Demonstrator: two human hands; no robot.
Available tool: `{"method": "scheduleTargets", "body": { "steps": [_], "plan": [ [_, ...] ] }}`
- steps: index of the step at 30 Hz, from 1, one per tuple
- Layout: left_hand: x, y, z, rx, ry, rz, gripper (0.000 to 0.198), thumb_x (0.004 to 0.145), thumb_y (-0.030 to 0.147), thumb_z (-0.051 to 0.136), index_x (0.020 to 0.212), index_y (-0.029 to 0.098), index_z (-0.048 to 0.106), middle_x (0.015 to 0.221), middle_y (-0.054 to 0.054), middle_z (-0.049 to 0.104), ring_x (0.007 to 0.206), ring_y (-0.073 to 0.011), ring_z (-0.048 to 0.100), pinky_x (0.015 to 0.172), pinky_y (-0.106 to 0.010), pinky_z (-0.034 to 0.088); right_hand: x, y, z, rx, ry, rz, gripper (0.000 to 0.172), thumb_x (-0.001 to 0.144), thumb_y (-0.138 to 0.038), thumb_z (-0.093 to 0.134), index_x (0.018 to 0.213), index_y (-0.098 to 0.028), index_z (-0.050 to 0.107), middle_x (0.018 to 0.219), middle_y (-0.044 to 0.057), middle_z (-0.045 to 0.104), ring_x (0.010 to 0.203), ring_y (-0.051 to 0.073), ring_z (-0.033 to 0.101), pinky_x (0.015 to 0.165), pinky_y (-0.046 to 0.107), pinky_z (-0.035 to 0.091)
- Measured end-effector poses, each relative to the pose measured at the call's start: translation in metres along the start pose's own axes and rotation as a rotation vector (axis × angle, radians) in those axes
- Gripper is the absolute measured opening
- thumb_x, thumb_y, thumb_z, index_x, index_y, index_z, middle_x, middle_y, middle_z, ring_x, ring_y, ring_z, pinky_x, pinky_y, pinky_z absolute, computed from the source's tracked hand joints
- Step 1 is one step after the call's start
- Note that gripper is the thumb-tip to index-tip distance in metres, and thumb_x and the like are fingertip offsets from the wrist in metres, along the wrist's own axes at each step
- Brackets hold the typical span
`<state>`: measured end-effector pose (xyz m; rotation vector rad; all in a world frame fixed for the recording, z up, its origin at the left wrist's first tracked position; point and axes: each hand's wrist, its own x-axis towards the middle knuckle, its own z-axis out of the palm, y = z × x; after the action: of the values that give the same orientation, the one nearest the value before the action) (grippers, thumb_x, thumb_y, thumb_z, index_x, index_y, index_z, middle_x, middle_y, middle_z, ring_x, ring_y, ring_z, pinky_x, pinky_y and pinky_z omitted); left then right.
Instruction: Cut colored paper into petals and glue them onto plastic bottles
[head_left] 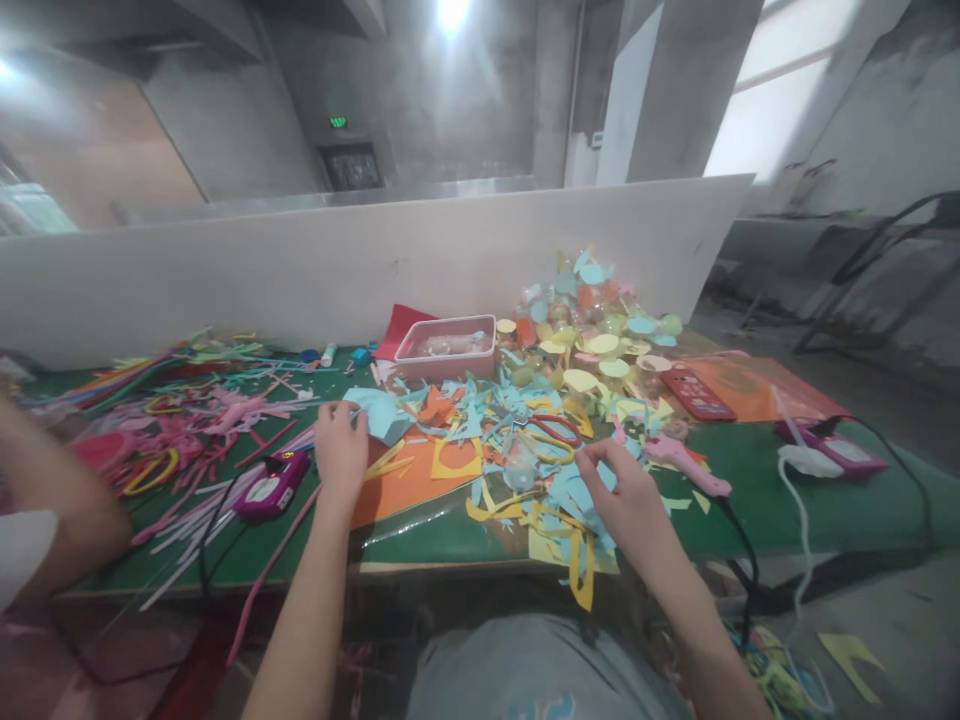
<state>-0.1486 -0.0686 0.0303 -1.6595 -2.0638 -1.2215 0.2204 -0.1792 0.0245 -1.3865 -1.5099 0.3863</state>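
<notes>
Left hand (341, 447) fingers pinch a light-blue paper sheet (379, 412) at frame centre, right hand (626, 500) fingers curl among loose paper scraps (517, 470), grip unclear; red-handled scissors (553, 432) half-buried on the green surface (810, 500) could nick groping fingers.

No legible text anywhere. Green sign (338, 122) on the far wall glows, too small to read. Label on purple glue gun (271, 487) is blurred.

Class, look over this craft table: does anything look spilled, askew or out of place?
Yes. Yellow paper offcuts hang over the front edge of the green table, near the right hand, and one yellow scrap lies on the floor. Cut paper scraps cover the middle, beside the left hand.
</notes>
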Motion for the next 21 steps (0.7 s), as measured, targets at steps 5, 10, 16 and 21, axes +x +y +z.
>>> {"method": "scheduleTargets", "body": {
  "steps": [5,10,16,21],
  "plan": [
    [-0.018,-0.005,-0.005,-0.193,0.137,-0.143,0.013,0.08,0.026,0.057,0.09,0.018,0.061,0.103,-0.01,0.057,0.098,-0.0257,0.058,0.094,-0.04,0.047,-0.001,0.0,-0.001,-0.007,-0.002,-0.01,0.03,0.095,-0.045,0.048,0.076,-0.023,0.053,0.079,0.003,0.063,0.075,0.02,0.055,0.064,0.03,0.04],
    [-0.066,0.007,-0.005,-0.352,0.246,-0.336,0.024,0.079,0.033,0.058,0.097,0.017,0.058,0.099,-0.008,0.061,0.093,-0.0237,0.059,0.087,-0.04,0.049,-0.002,-0.003,0.0,-0.004,0.009,-0.041,0.029,0.096,-0.043,0.049,0.075,-0.024,0.052,0.078,0.003,0.064,0.076,0.021,0.058,0.064,0.031,0.044],
    [-0.093,0.075,-0.015,-0.633,0.191,-0.379,0.037,0.081,0.037,0.064,0.114,0.021,0.057,0.122,-0.009,0.061,0.113,-0.0226,0.058,0.093,-0.033,0.048,-0.005,-0.012,-0.001,-0.086,0.019,-0.402,0.011,0.1,-0.032,0.053,0.105,-0.025,0.061,0.103,0.006,0.069,0.101,0.024,0.063,0.09,0.04,0.051],
    [-0.099,0.122,-0.03,-0.927,-0.009,-0.371,0.063,0.078,0.033,0.071,0.135,0.028,0.046,0.142,-0.011,0.051,0.131,-0.0239,0.051,0.093,-0.029,0.05,-0.009,-0.021,0.003,-0.303,0.038,-0.631,0.044,0.099,-0.023,0.057,0.142,-0.031,0.049,0.14,0.012,0.055,0.131,0.028,0.049,0.109,0.05,0.044]
  ]
}}
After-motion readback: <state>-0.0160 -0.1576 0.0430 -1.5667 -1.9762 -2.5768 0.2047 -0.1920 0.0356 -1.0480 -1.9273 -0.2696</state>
